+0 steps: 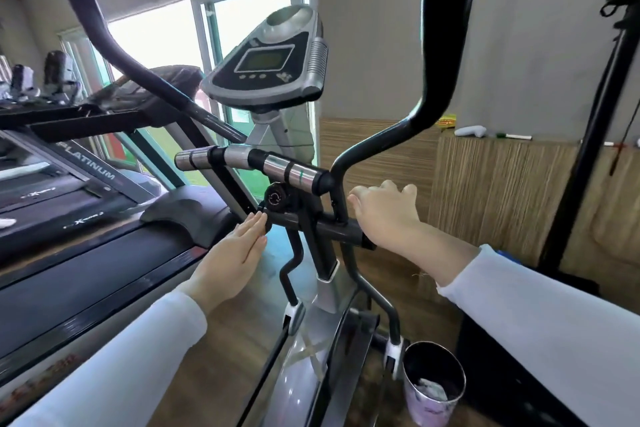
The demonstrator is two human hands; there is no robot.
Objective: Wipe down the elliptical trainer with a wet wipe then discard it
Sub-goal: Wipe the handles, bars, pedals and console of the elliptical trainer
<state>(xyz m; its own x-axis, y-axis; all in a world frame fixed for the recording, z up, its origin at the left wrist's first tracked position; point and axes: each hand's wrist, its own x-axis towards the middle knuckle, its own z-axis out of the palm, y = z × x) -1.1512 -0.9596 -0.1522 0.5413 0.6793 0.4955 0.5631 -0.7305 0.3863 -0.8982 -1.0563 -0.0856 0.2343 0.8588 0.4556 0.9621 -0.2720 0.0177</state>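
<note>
The left hand (239, 250) lies flat, fingers straight and together, its tips touching the left end of the dark crossbar (311, 222) of the elliptical trainer (325, 295). The right hand (384, 215) hangs over the bar's right end with fingers curled away from view; whether it holds anything cannot be told. Both arms wear white sleeves. A crumpled pale wad, seemingly the wet wipe (429, 388), lies in the bin (426, 409) on the wooden floor (221, 340) beside the machine. A treadmill (86, 211) stands left, glass doors (249, 17) behind, grey walls around
</note>
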